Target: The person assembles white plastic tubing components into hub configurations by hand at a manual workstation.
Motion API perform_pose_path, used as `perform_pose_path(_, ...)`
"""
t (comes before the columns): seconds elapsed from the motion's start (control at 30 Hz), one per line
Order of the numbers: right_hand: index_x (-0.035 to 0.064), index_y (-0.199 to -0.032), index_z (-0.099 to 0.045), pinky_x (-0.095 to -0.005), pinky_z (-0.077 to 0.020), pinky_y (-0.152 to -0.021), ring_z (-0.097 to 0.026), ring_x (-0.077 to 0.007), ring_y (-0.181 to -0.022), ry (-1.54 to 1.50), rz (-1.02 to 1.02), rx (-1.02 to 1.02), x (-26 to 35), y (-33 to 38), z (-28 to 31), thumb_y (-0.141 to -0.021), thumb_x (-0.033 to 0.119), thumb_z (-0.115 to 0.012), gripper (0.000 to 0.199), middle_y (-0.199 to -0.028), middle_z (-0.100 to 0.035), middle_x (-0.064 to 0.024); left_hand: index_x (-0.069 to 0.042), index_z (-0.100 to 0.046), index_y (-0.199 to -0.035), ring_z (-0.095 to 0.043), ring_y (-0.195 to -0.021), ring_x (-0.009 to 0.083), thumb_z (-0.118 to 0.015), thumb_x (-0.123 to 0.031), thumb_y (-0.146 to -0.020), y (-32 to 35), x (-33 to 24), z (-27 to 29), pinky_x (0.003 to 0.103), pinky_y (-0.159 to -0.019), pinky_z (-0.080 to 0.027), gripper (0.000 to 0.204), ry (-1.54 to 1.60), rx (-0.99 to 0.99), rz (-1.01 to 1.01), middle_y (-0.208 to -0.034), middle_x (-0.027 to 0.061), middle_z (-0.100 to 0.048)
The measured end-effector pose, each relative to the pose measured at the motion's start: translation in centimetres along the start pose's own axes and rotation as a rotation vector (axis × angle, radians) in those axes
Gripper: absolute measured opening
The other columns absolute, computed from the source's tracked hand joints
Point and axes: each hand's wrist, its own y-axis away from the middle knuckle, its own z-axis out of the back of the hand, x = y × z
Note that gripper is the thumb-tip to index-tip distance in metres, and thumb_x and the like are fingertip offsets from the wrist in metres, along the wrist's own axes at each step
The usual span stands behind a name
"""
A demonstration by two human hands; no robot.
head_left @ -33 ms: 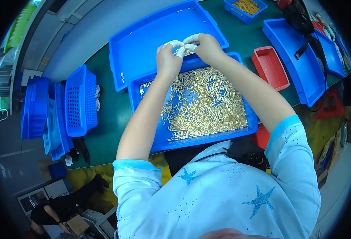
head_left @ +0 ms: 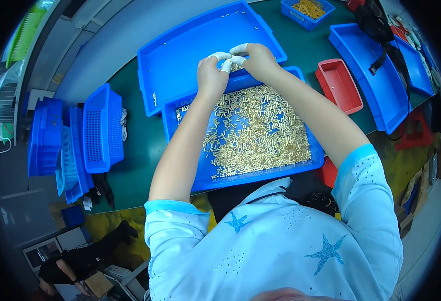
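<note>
My left hand [head_left: 212,76] and my right hand [head_left: 260,60] meet fingertip to fingertip, with white finger covers on several fingers. Both are closed in a pinch; whatever they hold is too small to make out. Beneath them, the far wall of a blue tray [head_left: 253,175] meets a second, larger blue tray [head_left: 195,47]. Many small brass-coloured cylindrical pieces [head_left: 265,133] lie loose across the nearer tray, thickest toward its front and right. More small pieces show just under my fingertips. A few others lie scattered in the far tray.
Blue perforated baskets [head_left: 102,130] and stacked bins stand at the left. On the right are a red tray [head_left: 342,85], a long blue tray [head_left: 376,80] and a black strap bag [head_left: 376,22]. A small blue bin [head_left: 308,22] holds yellow bands. A person [head_left: 75,261] bends down at lower left.
The whole view has shifted very slightly. My hands keep the same pinch at the same spot, and the trays and pieces look unchanged.
</note>
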Motion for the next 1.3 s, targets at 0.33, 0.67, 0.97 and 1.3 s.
perform_pose_path(0.33,0.0031,-0.129,-0.045,-0.0398,-0.0396,-0.096,-0.046,-0.0353,-0.116,0.423,0.070,0.380,0.3,11.6,3.8,-0.062,0.019,-0.081,0.077,-0.127,-0.048,-0.0183,0.004,-0.043,-0.128,-0.046,-0.115,0.0366,-0.084,-0.031,-0.057,9.0,-2.8,3.5,0.040,-0.099,-0.038,0.090,-0.238,0.603,-0.046,-0.121,0.0244,-0.049)
perform_pose_path(0.67,-0.0017,-0.113,-0.052,-0.0394,-0.0498,-0.078,-0.058,-0.0323,-0.096,0.629,0.057,0.353,-2.0,11.7,0.1,-0.065,0.008,-0.074,0.053,-0.104,-0.053,-0.0170,0.002,-0.057,-0.114,-0.057,-0.087,0.0297,-0.084,-0.023,-0.057,9.5,-1.7,-0.1,0.039,-0.079,-0.045,0.068,-0.245,0.526,-0.051,-0.092,0.0158,-0.057)
perform_pose_path(0.97,-0.0003,-0.096,-0.065,-0.0416,-0.0463,-0.080,-0.058,-0.0348,-0.091,0.410,0.040,0.185,-2.3,12.8,-1.2,-0.071,0.011,-0.071,0.028,-0.093,-0.059,-0.0192,-0.005,-0.068,-0.098,-0.058,-0.063,0.0232,-0.075,-0.008,-0.068,10.4,0.0,-0.5,0.034,-0.061,-0.047,0.031,-0.112,0.377,-0.051,-0.073,0.0131,-0.061)
perform_pose_path(1.3,0.0061,-0.091,-0.069,-0.0411,-0.0476,-0.076,-0.060,-0.0325,-0.086,0.356,-0.021,0.102,-3.1,12.6,-2.0,-0.072,0.011,-0.068,0.019,-0.090,-0.061,-0.0160,-0.004,-0.069,-0.098,-0.063,-0.067,0.0199,-0.071,-0.005,-0.073,10.2,-0.1,-0.3,0.031,-0.062,-0.050,0.024,0.037,0.391,0.118,-0.081,0.0137,-0.067)
